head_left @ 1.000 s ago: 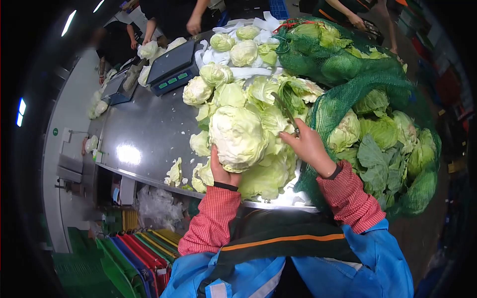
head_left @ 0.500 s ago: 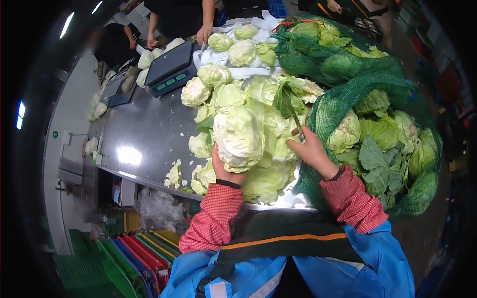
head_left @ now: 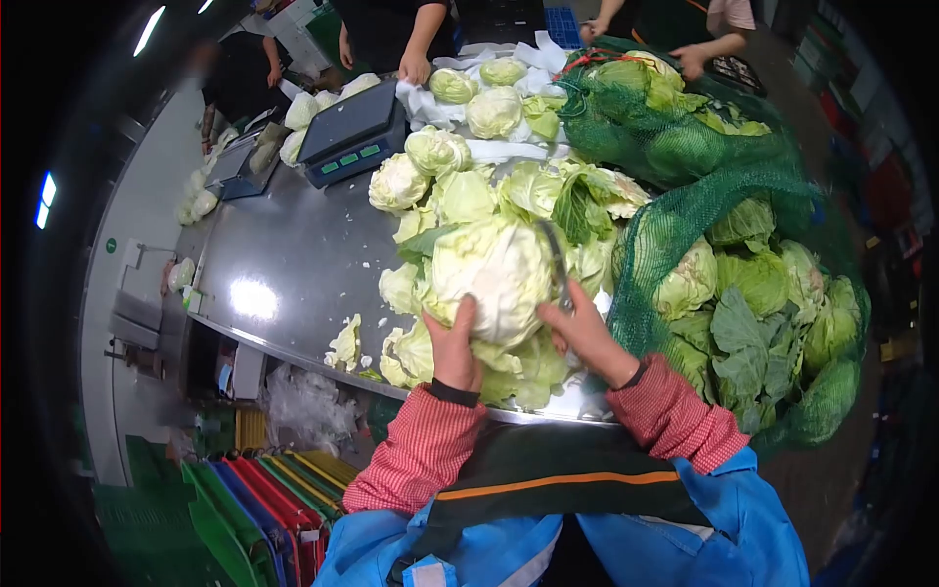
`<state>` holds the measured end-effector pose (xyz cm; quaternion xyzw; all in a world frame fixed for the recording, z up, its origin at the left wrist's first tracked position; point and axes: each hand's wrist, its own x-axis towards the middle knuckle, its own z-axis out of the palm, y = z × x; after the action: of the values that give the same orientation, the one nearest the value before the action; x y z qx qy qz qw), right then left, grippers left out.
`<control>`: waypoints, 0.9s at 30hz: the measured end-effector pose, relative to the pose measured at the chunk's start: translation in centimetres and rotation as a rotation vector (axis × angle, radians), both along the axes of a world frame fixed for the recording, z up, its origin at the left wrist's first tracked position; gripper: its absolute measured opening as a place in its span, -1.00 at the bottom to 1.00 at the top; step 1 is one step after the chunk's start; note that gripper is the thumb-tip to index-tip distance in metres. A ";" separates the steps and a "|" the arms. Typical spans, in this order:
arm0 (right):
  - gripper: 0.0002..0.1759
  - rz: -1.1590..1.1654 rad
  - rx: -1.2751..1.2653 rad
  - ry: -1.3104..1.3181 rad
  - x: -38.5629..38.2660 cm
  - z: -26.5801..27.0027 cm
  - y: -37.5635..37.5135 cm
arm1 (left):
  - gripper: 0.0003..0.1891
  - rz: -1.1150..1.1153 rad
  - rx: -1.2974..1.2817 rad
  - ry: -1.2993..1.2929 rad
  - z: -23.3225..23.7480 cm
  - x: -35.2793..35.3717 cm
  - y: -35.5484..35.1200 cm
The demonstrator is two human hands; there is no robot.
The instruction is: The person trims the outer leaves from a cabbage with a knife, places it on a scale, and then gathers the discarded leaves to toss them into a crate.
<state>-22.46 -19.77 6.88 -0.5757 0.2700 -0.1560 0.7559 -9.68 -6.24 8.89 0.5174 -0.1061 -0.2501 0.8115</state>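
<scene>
A pale cabbage head (head_left: 492, 266) is held up over the near edge of the metal table. My left hand (head_left: 454, 347) grips it from below, thumb pressed on its near face. In my right hand (head_left: 590, 338) is a knife (head_left: 557, 252), its blade blurred and upright along the cabbage's right side. The fingers of that hand are closed round the handle, close by the cabbage. Loose cabbage leaves (head_left: 528, 380) lie in a pile beneath and behind. A dark green leaf (head_left: 581, 210) sits just beyond the knife tip.
Green net bags (head_left: 641, 256) full of cabbages stand along the right. A scale (head_left: 350, 132) is on the metal table (head_left: 284, 240), with trimmed cabbages (head_left: 494, 112) on white wrapping beside it. Other people's hands (head_left: 415, 67) work at the far side. Coloured bags (head_left: 264, 499) hang below left.
The cabbage has turned in my left hand and shifted slightly right; my left thumb now shows on its front. My right hand has brought the knife from the leaves to the cabbage's side.
</scene>
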 end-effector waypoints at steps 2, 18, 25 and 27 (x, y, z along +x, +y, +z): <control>-0.53 0.069 -0.202 0.115 -0.6 -0.3 -0.3 | -0.18 0.023 0.095 0.086 -0.5 1.2 0.5; -0.95 0.059 -1.618 0.499 0.1 -1.7 2.9 | 0.00 0.119 0.456 0.121 -6.5 3.2 1.0; -0.83 0.074 -1.231 0.510 1.3 -1.7 2.1 | 0.22 0.013 0.480 0.098 -6.5 3.9 0.9; -0.77 0.037 -1.075 0.515 1.2 -2.2 1.6 | 0.22 0.025 0.531 0.126 -6.1 3.9 1.0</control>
<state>-21.27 -18.16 4.70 -0.9014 0.3179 -0.1129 0.2714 -5.77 -5.25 2.77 0.6969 0.0202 -0.2907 0.6553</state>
